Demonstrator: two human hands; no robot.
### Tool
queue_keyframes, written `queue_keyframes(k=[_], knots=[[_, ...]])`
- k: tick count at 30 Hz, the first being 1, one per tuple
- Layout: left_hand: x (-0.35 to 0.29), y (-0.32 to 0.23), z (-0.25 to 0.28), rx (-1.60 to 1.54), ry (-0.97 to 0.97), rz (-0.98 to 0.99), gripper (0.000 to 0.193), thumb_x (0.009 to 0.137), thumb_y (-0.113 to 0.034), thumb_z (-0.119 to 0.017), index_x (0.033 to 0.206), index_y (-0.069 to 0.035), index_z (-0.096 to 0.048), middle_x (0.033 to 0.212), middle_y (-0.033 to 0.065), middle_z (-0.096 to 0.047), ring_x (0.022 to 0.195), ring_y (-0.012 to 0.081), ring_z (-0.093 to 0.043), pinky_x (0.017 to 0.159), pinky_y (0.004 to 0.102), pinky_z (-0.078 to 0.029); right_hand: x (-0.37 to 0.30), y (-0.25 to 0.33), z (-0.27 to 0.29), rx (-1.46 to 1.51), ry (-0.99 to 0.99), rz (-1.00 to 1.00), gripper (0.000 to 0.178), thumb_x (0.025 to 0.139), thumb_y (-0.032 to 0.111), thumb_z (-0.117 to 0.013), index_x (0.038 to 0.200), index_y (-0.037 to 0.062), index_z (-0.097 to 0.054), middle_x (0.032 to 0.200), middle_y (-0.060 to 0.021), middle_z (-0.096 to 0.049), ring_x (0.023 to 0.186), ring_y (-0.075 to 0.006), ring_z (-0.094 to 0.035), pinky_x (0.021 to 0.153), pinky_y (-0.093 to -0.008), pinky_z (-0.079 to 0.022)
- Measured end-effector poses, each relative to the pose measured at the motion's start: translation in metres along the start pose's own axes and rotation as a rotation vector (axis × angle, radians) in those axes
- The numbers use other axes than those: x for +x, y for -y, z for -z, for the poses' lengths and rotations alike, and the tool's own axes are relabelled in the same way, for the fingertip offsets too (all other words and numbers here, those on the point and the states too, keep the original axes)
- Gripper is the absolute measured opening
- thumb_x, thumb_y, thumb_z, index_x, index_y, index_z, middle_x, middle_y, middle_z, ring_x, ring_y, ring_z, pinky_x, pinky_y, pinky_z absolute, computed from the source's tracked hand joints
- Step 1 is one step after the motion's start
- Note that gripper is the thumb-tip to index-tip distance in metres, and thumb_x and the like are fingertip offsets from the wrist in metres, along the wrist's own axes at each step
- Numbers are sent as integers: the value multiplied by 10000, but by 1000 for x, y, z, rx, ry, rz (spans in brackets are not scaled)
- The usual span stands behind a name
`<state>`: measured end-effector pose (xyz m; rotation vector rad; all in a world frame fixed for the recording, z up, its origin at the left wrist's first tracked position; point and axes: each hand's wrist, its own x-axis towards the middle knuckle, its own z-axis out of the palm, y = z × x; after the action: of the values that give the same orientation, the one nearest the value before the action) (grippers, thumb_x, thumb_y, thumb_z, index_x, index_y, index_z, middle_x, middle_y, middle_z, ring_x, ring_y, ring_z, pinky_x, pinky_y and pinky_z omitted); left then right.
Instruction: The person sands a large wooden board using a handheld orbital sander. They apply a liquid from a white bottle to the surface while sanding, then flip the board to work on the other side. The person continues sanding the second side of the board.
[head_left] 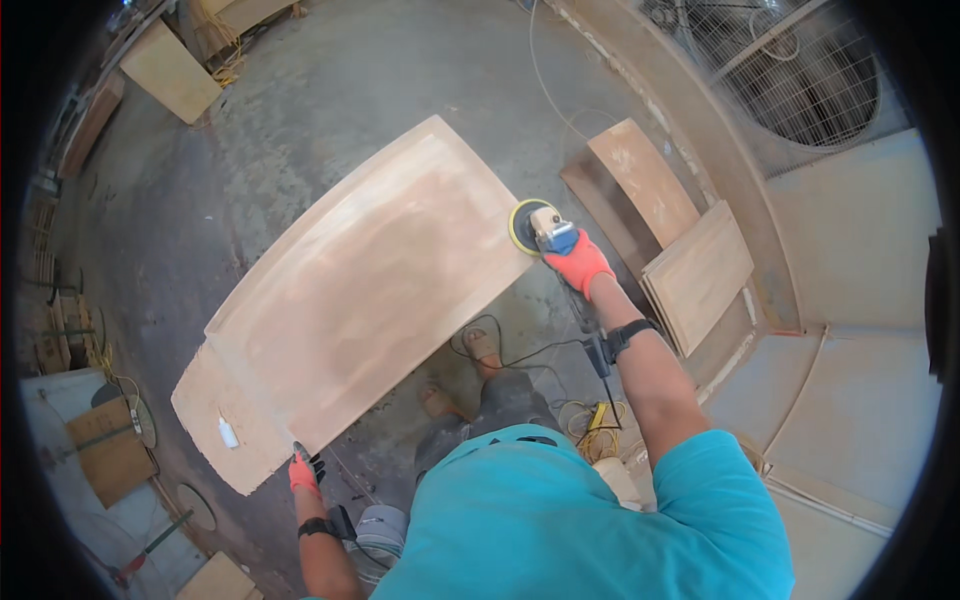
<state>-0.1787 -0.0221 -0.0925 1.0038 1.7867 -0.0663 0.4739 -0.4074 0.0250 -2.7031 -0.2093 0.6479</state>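
A large pale wooden panel (380, 265) with a curved far edge lies slantwise before me. My right hand (582, 265), in an orange-red glove, is closed around a power sander (556, 234). The sander's round, yellow-rimmed disc is at the panel's right end. At the near left corner, my left hand (304, 472) touches the panel's edge; its glove is orange-red with dark fingers, which look apart. A rougher board (215, 395) shows at the panel's left end, bearing a small white bottle (228, 433). The underside of the panel and its support are hidden.
Wooden boards (700, 270) and an open-sided wooden piece (640, 185) lie at the right. A dark cord (540, 350) runs near my feet. Close to my left arm stands a pale bucket (380, 528). A caged fan (800, 80) is at the far right.
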Motion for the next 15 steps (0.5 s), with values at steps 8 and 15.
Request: queue_keyframes(k=[8, 15], knots=[[-4, -8, -2, 96, -140, 74, 718, 953, -719, -440, 1330, -118, -550, 1010, 83, -685, 717, 227, -627, 615, 382, -494, 37, 66, 19, -42, 157, 194, 811, 742, 527, -732, 1333, 38, -472, 1295, -215, -630, 1207, -375, -603, 1003, -440, -489], [16, 2, -2, 80, -232, 75, 617, 973, -677, -442, 1199, -122, -586, 988, 69, -674, 703, 220, -623, 584, 389, -483, 28, 32, 41, -87, 225, 234, 823, 750, 502, -733, 1375, 48, -449, 1261, -196, -649, 1182, -368, -616, 986, -439, -498]])
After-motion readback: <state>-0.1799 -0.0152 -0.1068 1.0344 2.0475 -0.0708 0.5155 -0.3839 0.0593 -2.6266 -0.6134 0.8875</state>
